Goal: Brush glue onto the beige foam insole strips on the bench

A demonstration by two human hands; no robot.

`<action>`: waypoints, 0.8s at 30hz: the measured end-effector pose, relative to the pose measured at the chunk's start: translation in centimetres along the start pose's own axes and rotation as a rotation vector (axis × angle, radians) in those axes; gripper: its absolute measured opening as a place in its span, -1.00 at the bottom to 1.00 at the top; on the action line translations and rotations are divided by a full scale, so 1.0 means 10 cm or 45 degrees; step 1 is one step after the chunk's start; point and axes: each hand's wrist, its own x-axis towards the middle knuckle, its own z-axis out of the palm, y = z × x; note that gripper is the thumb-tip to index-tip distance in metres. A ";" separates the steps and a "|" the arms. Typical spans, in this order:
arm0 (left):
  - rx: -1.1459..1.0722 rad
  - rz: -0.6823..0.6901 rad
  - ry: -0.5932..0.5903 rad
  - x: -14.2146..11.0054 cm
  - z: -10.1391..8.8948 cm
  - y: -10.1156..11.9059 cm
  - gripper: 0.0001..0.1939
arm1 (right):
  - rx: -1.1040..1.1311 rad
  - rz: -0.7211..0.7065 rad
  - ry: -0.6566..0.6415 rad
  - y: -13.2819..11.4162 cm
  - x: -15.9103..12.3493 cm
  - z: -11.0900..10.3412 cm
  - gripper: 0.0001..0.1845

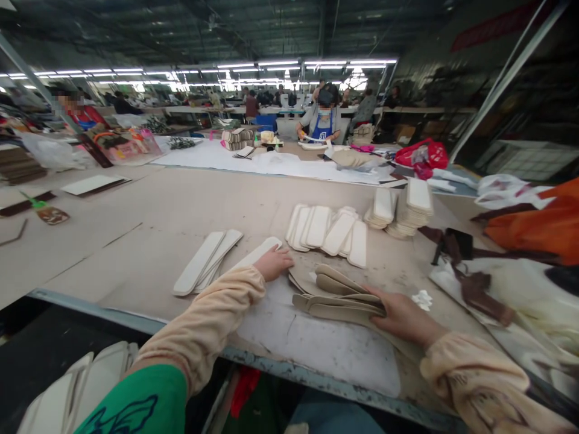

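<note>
My right hand [404, 316] is closed around one end of a loose stack of long, round-ended tan panels [341, 295], thumb on top. Their far ends fan apart over the table. My left hand [274, 264] lies with its fingers stretched out across a white round-ended panel [259, 250]. Its fingertips point toward the tan panels; whether they press on anything, I cannot tell. To its left rests a small overlapping pile of white panels [205, 259]. Beyond both hands, several more white panels [319, 226] lie fanned out in a row.
Taller stacks of white panels [418, 199] stand at the back right. An orange cloth [534, 223] and plastic bags crowd the right side. A green-capped glue bottle [49, 212] lies at left. More panels [58, 392] sit below the table edge. A co-worker [321, 117] works opposite.
</note>
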 end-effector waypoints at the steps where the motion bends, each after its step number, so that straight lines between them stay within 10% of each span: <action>1: 0.007 0.008 0.006 0.02 -0.04 0.00 -0.57 | -0.004 0.012 0.006 0.00 0.00 0.00 -0.24; 9: -0.064 0.133 -0.023 0.10 -0.35 0.46 -0.76 | -0.111 0.175 0.015 -0.08 -0.04 -0.05 -0.13; 15: -0.687 0.018 0.207 0.25 -0.19 0.89 -0.73 | -0.019 0.085 0.103 -0.13 -0.07 0.02 -0.10; 20: -1.058 -0.076 0.714 0.08 0.15 0.84 -0.32 | -0.024 0.070 0.096 -0.11 -0.09 0.03 -0.24; 24: -1.107 -0.094 0.504 -0.07 0.39 0.80 0.25 | -0.008 0.015 0.079 -0.05 -0.07 0.04 -0.30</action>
